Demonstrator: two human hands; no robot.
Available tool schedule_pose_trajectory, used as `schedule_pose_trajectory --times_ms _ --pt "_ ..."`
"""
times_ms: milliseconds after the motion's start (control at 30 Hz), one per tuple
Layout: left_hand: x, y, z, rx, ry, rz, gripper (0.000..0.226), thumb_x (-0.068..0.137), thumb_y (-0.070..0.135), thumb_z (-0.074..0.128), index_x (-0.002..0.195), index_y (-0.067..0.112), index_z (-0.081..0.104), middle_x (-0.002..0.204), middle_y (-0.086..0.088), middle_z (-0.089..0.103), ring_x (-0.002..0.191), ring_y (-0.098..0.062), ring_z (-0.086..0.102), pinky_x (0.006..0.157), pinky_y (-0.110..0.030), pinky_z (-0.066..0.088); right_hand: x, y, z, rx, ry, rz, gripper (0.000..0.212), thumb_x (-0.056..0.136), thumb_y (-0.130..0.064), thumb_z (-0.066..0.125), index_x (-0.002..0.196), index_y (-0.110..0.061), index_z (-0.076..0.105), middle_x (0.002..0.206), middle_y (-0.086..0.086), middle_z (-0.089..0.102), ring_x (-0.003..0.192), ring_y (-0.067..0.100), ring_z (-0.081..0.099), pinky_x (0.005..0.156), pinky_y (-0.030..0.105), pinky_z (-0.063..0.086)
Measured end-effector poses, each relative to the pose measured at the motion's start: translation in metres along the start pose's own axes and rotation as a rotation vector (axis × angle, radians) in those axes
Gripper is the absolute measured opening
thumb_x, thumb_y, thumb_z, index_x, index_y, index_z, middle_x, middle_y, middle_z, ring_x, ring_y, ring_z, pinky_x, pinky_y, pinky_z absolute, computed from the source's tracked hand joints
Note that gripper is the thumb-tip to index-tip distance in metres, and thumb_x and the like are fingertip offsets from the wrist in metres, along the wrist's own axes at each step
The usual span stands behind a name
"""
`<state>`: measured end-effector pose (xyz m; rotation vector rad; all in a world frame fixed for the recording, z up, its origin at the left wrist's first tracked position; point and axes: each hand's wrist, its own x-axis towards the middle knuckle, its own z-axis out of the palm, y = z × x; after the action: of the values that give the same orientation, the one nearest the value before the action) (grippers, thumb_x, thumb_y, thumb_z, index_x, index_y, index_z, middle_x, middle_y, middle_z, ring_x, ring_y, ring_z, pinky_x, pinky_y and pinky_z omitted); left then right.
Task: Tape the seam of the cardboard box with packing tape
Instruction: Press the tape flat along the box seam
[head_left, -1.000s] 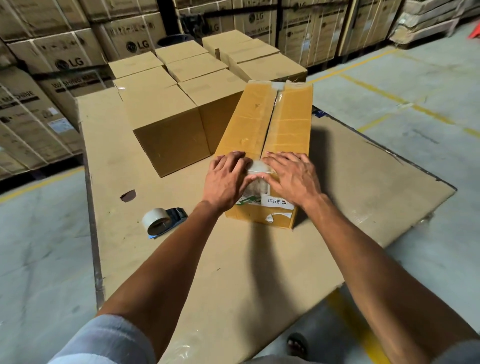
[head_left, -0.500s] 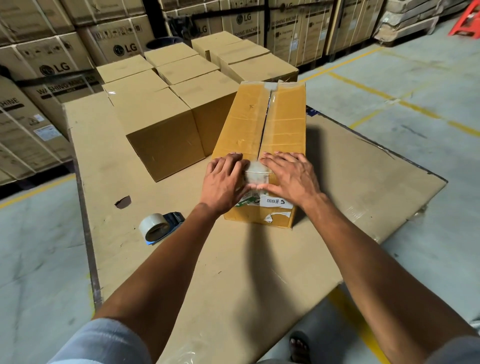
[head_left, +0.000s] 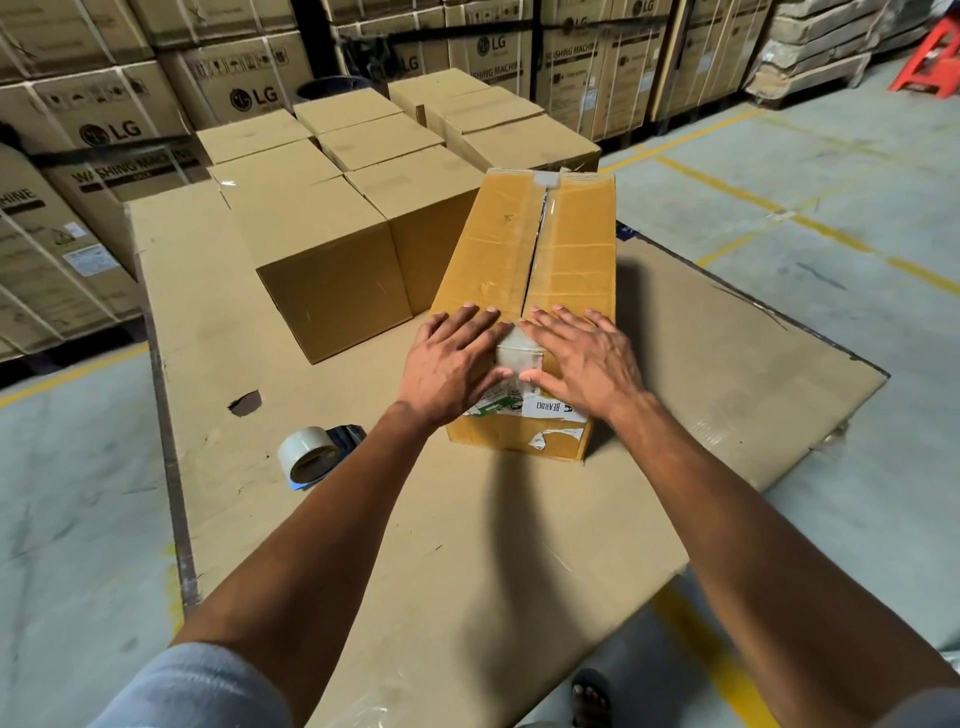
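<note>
The box (head_left: 524, 270) lies lengthwise on a cardboard sheet (head_left: 395, 530) spread over the floor, its long axis running away from the camera. Its 2 top flaps meet at a seam (head_left: 535, 249) that shows as a dark open line along most of the top.

A short strip of clear tape (head_left: 519, 351) covers the seam at the near end, and another tape patch sits at the far end.

The left hand (head_left: 452, 364) lies flat on the near left flap, fingers spread, palm down. The right hand (head_left: 584, 358) lies flat on the near right flap in the same way. Neither hand grips anything; both press open-palmed on the box top, with thumbs and forefingers touching the edges of the near tape strip.

A torn label (head_left: 545, 408) is stuck on the near top edge, partly under the right wrist.

The tape roll (head_left: 309, 454), in a blue dispenser, rests on the sheet to the left of the box, apart from both hands.

Plain cartons (head_left: 332, 270) stand just beside the box on its left. Printed cartons (head_left: 104, 130) are stacked behind.
</note>
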<state>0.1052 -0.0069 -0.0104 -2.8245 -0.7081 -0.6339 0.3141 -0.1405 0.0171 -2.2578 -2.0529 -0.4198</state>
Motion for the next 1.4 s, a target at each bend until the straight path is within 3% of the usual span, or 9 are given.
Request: schedule_pose_trajectory --times_ms 233,400,533,667,767,933,1100,1267,1400 --pt "0.003 0.003 0.0 0.022 0.003 -0.039 0.061 0.115 0.062 0.026 0.161 0.031 0.05 0.167 -0.002 0.049 0.16 -0.03 0.038 0.127 -0.056 0.032 0.001 -0.011 -0.001 0.026 0.013 0.067 0.074 0.101 -0.074 0.008 0.161 -0.038 0.031 0.167 -0.007 0.036 0.155 0.02 0.035 0.126 0.049 0.028" --pt "0.003 -0.004 0.006 0.001 0.058 -0.001 0.059 0.112 0.063 0.042 0.159 0.029 0.053 0.165 -0.002 0.052 0.156 -0.031 0.045 0.122 -0.054 0.038 0.001 -0.008 0.0 -0.006 0.009 0.03 0.074 0.101 -0.074 0.025 0.163 -0.034 0.027 0.168 -0.005 0.034 0.155 0.021 0.034 0.126 0.048 0.028" --pt "-0.001 -0.012 0.005 0.021 0.035 0.049 0.074 0.1 0.068 0.062 0.162 0.03 0.046 0.169 -0.001 0.047 0.158 -0.031 0.041 0.123 -0.055 0.036 -0.002 -0.006 0.001 -0.027 -0.001 0.005 0.082 0.095 -0.074 0.042 0.164 -0.032 0.025 0.169 -0.004 0.031 0.156 0.021 0.031 0.127 0.048 0.027" --pt "0.003 -0.002 0.002 -0.033 0.027 -0.05 0.059 0.112 0.067 0.036 0.16 0.037 0.051 0.166 0.005 0.051 0.159 -0.024 0.041 0.126 -0.05 0.032 0.0 -0.01 -0.008 0.107 0.001 0.078 0.069 0.102 -0.069 0.019 0.159 -0.034 0.038 0.165 -0.009 0.037 0.155 0.017 0.034 0.127 0.047 0.025" --pt "0.006 0.002 0.003 -0.047 0.073 -0.089 0.052 0.115 0.061 0.035 0.154 0.036 0.059 0.161 0.005 0.058 0.155 -0.024 0.047 0.123 -0.051 0.036 0.0 -0.015 -0.011 0.128 0.028 0.106 0.069 0.103 -0.068 0.013 0.156 -0.037 0.043 0.163 -0.012 0.041 0.153 0.015 0.037 0.127 0.047 0.027" --pt "0.002 -0.005 0.008 0.018 0.055 -0.008 0.069 0.105 0.072 0.048 0.16 0.031 0.05 0.166 0.0 0.051 0.156 -0.029 0.044 0.123 -0.055 0.036 0.0 -0.012 -0.006 0.061 0.028 0.077 0.066 0.103 -0.068 0.03 0.159 -0.034 0.038 0.165 -0.008 0.038 0.154 0.017 0.036 0.126 0.048 0.029" --pt "-0.001 -0.006 0.006 0.023 0.022 0.017 0.081 0.099 0.079 0.05 0.164 0.03 0.044 0.169 0.0 0.047 0.159 -0.031 0.039 0.125 -0.057 0.032 -0.004 -0.005 -0.004 -0.005 -0.016 0.011 0.093 0.09 -0.069 0.059 0.165 -0.033 0.019 0.171 -0.005 0.026 0.157 0.019 0.028 0.128 0.047 0.025" --pt "0.008 0.014 0.001 -0.027 0.08 -0.155 0.059 0.111 0.069 0.035 0.151 0.035 0.061 0.158 0.006 0.06 0.153 -0.024 0.048 0.123 -0.053 0.033 -0.002 -0.003 -0.007 0.094 -0.038 0.022 0.07 0.101 -0.065 0.037 0.164 -0.035 0.025 0.17 -0.008 0.027 0.157 0.016 0.027 0.129 0.046 0.021" --pt "0.007 0.014 0.008 0.009 0.124 -0.118 0.061 0.11 0.07 0.04 0.15 0.03 0.063 0.156 0.002 0.062 0.15 -0.028 0.051 0.121 -0.057 0.035 -0.001 -0.008 -0.01 0.115 -0.003 0.047 0.059 0.108 -0.058 0.019 0.162 -0.036 0.031 0.168 -0.008 0.031 0.156 0.016 0.03 0.129 0.046 0.022"
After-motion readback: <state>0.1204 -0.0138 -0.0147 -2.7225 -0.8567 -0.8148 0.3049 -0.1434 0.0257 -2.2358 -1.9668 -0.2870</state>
